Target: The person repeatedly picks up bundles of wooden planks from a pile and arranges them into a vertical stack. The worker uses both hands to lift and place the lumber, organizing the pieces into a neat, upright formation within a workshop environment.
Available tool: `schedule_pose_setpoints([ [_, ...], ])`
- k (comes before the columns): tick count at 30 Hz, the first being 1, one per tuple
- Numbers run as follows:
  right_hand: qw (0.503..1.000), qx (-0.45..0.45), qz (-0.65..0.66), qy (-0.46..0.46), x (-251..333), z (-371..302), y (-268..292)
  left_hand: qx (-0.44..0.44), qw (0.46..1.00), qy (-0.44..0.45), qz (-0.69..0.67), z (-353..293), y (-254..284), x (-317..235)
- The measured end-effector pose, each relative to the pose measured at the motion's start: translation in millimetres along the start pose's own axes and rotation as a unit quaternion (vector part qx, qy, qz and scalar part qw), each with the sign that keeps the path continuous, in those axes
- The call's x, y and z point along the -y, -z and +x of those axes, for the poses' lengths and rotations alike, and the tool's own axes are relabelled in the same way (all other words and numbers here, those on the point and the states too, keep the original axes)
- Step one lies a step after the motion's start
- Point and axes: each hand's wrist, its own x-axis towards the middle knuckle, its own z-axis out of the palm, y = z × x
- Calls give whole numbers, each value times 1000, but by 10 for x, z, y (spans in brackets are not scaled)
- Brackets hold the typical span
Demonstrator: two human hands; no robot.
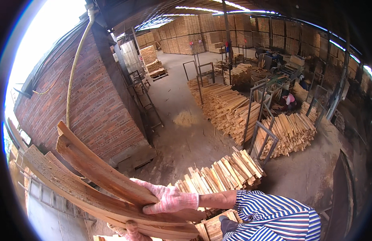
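Note:
Several long, rough-sawn wooden boards [93,199] slant across the lower left, some with bark-like edges. My right hand [172,197], in a pink and white knit glove, is closed around the near end of the topmost board [101,168]. Its arm comes in from the right in a blue-and-white striped sleeve. At the bottom edge, my left hand [132,231], also gloved, curls its fingers over the lower edge of the same bundle; the rest of it is cut off or hidden. A dark shoe [228,225] shows beside the striped cloth.
A row of cut wood strips [222,174] lies just beyond my hands. Larger wood stacks [230,108] stand between metal frames [250,116]. To the left rises a brick wall [93,100] with a hanging hose [75,60]. Another person [289,100] crouches near machinery [274,62].

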Motion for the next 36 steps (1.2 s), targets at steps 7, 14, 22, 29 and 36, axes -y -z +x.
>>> schedule_pose_setpoints([
  [7,993,69,-67,74,336,-102,-319,-72,996,-44,2,-189,7,-292],
  [14,926,109,-123,340,569,80,-680,-142,989,-39,-22,-314,371,-827],
  [22,917,231,221,239,977,539,-1626,-170,909,-315,213,-214,1109,-1736],
  [29,953,204,63,215,1062,656,-2131,-73,817,-371,436,-416,2315,-2317],
  [36,917,332,50,214,660,271,-2732,-270,807,-164,498,-1315,3123,-2290],
])
